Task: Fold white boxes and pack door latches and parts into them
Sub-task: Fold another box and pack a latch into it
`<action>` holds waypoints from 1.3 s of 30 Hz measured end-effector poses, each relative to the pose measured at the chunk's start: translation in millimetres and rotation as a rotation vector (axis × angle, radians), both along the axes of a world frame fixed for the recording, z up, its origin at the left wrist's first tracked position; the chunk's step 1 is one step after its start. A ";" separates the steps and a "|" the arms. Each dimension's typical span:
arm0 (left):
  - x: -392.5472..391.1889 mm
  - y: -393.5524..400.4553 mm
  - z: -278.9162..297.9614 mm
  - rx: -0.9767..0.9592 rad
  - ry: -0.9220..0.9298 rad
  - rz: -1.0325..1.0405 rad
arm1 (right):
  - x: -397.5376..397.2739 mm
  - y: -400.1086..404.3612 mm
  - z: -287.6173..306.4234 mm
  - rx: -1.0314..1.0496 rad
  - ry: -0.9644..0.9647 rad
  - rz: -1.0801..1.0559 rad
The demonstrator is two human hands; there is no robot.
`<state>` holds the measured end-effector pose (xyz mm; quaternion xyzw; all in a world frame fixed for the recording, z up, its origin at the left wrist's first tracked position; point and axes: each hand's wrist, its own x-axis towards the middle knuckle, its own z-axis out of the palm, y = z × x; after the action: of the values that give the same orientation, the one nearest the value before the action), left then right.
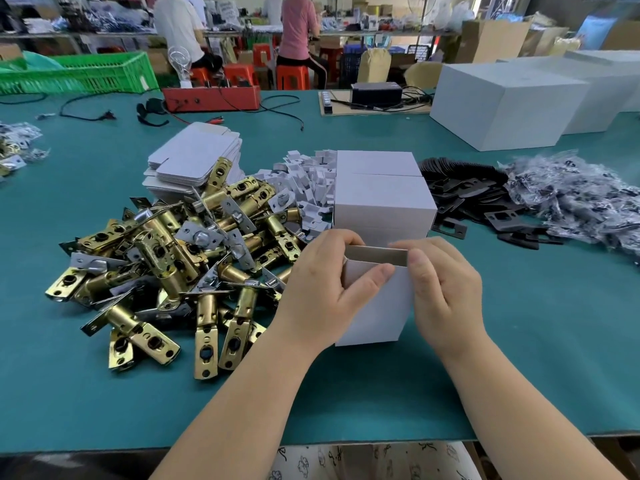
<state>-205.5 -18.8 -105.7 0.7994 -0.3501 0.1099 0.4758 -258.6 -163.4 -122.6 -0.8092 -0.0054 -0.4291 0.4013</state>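
Observation:
A small white box [377, 310] stands upright on the green table [519, 334], its top end open toward me. My left hand [325, 278] grips its upper left corner, thumb across the front. My right hand [443, 282] pinches the upper right edge by the grey flap. A heap of brass door latches [166, 258] lies left of the box. Behind it are stacked closed white boxes [381, 195], a stack of flat box blanks [194, 157], small white card pieces [304, 181], black strike plates [478, 202] and bagged parts [571, 199].
Large white cartons [502, 105] stand at the back right. A red tray [211, 98], cables and a black power unit [375, 93] lie at the back. A green crate [79, 74] is far left. People sit at benches beyond the table.

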 end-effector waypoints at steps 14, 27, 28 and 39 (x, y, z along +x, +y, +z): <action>-2.2 -3.4 -7.4 -0.074 0.022 -0.119 | -3.5 2.0 2.9 -0.037 0.076 0.120; 0.7 0.6 -14.9 -0.116 0.136 -0.281 | -3.3 7.1 -3.5 -0.021 0.095 0.206; 0.4 0.0 -15.0 -0.103 0.132 -0.281 | -3.1 7.3 -3.9 -0.030 0.077 0.183; 28.2 13.1 10.7 -0.038 0.070 0.375 | 0.2 2.1 0.9 0.018 -0.004 0.152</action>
<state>-177.3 -5.7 -95.0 0.8450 -0.1758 0.1752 0.4738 -258.4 -161.3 -121.7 -0.8019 -0.0639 -0.3991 0.4399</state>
